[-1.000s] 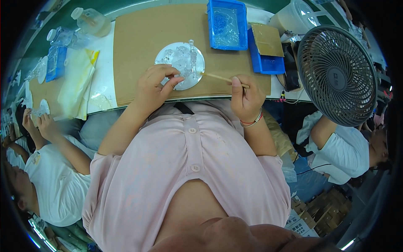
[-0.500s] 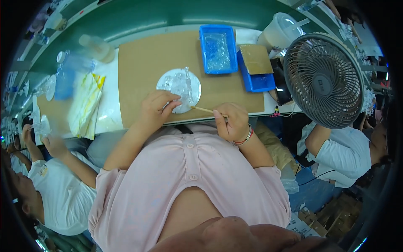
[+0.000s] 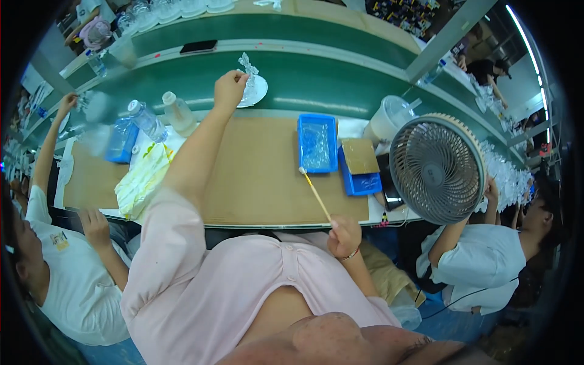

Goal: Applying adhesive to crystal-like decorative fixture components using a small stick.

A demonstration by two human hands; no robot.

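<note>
My left arm reaches far forward over the green belt [image 3: 316, 91]. There my left hand [image 3: 230, 90] is closed on a clear plastic ornament [image 3: 246, 63] that stands up from a round white base [image 3: 258, 91]. The fingers cover part of the ornament, and I cannot tell whether the base touches the belt. Close to the table's front edge, my right hand [image 3: 345, 236] pinches a thin yellow stick [image 3: 316, 196]. Its whitish tip points away from me, near the lower edge of a blue tray [image 3: 317, 170] holding clear material.
Brown cardboard [image 3: 255, 176] covers the table. A second blue box [image 3: 362, 185] with a cardboard piece, a grey fan [image 3: 435, 173] and a whitish tub [image 3: 389, 118] stand right. Bottles [image 3: 146, 120] and a yellow-white cloth [image 3: 145, 176] lie left. Co-workers sit on both sides.
My left hand has moved forward from the cardboard to the belt with the ornament and its base. My right hand has drawn back, and the stick now points forward. The view has shifted.
</note>
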